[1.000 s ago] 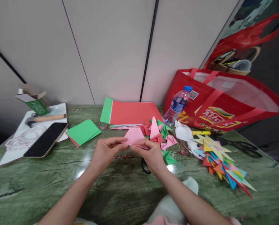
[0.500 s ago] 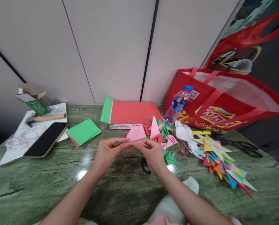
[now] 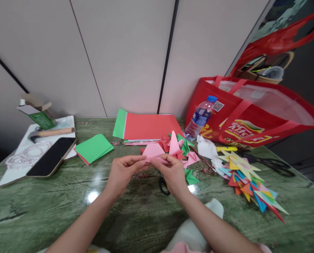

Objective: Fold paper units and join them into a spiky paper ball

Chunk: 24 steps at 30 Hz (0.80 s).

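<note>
My left hand (image 3: 122,172) and my right hand (image 3: 172,174) meet above the green marble table (image 3: 53,203), both pinching a folded pink paper (image 3: 153,151) between thumb and fingers. The paper juts up and away from me as a flat triangle. Just beyond it lies a pile of folded pink, red and green paper pieces (image 3: 179,149). Black scissor handles (image 3: 162,185) show under my right hand.
Red and green sheets (image 3: 146,127) lie at the back, a green square stack (image 3: 93,148) to the left, a phone (image 3: 51,156) and hammer (image 3: 51,133) far left. A water bottle (image 3: 200,118), red bag (image 3: 251,112), colourful folded pieces (image 3: 248,179) and scissors (image 3: 273,164) are on the right.
The pink paper has tilted flatter and shifted slightly to the right between my fingers. My hands have closed in a little toward each other.
</note>
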{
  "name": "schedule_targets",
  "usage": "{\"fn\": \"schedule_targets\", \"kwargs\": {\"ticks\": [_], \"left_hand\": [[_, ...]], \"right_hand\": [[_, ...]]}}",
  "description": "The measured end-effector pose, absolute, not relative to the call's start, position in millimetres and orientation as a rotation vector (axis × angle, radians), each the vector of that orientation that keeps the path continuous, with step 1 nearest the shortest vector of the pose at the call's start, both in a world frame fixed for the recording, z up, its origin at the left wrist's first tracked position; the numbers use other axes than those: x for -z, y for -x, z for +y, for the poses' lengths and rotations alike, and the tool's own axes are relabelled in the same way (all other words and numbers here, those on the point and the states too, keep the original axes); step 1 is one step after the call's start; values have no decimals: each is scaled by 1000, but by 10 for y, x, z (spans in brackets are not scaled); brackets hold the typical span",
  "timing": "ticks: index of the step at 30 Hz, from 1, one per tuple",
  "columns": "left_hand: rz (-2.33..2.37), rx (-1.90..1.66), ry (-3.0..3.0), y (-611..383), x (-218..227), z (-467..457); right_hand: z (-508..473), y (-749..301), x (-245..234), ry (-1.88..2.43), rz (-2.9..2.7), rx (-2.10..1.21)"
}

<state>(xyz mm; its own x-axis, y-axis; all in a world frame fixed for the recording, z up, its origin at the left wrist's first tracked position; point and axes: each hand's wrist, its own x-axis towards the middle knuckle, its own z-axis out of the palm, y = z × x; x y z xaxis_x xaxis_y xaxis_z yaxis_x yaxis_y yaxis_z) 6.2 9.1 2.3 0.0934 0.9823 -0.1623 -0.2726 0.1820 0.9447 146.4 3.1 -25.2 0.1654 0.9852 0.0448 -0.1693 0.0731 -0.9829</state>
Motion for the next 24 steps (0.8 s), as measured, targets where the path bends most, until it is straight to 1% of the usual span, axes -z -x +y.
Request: {"fn": "schedule_targets", "kwargs": {"ticks": [14, 18, 24], "left_hand": [[1027, -1198, -929, -95, 21, 67], [1010, -1111, -996, -47, 2, 89], [1035, -949, -1076, 35, -94, 118]], "right_hand": [[14, -1452, 234, 1122, -973, -1062], [21, -1467, 251, 1123, -963, -1053], [-4, -1477, 219, 1222, -1134, -882]]}}
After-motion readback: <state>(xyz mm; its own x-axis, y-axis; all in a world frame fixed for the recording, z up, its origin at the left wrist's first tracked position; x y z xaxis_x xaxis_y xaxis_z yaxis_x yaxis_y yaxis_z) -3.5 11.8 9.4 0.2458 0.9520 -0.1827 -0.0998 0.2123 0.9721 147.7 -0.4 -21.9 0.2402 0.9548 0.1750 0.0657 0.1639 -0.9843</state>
